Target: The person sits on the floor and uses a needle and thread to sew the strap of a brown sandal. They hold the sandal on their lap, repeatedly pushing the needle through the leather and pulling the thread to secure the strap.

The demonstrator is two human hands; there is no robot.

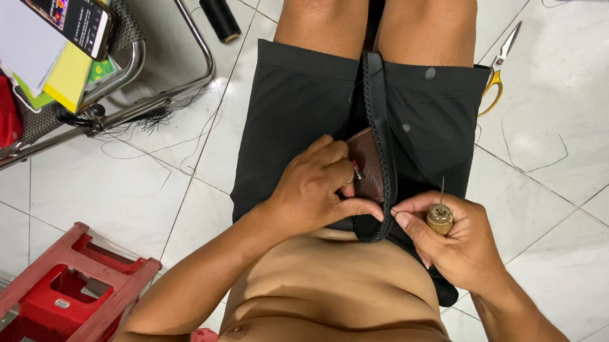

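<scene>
**Stitching the edge of a leather wallet on your lap**

You sit on a white tiled floor [576, 103] with a dark brown leather wallet [365, 169] resting on your black shorts [294, 114]. A black laced edge strip [380, 119] runs from your lap, around the wallet's right side, to its near corner.

Your left hand [314, 189] is closed around the wallet, thumb and forefinger pinching the near corner of the edging. Your right hand [448, 236] is curled shut around an awl [440, 216] with a wooden handle, its thin metal point standing upward; the thumb and forefinger of that hand pinch toward the same corner, almost touching your left thumb. Whether they grip a thread there is too fine to tell.

To work this stitch well, keep the left pinch close to the hole so the edging cannot slide, pull evenly along the line of the edge, and keep the awl's point turned away from your left fingers.

Around you: yellow-handled scissors [497, 66] on the tiles to the right, a spool of black thread [220, 14] beyond your left knee, a metal chair [149, 63] holding a phone [57, 4] and papers, and a red plastic stool [65, 290] near left.
</scene>
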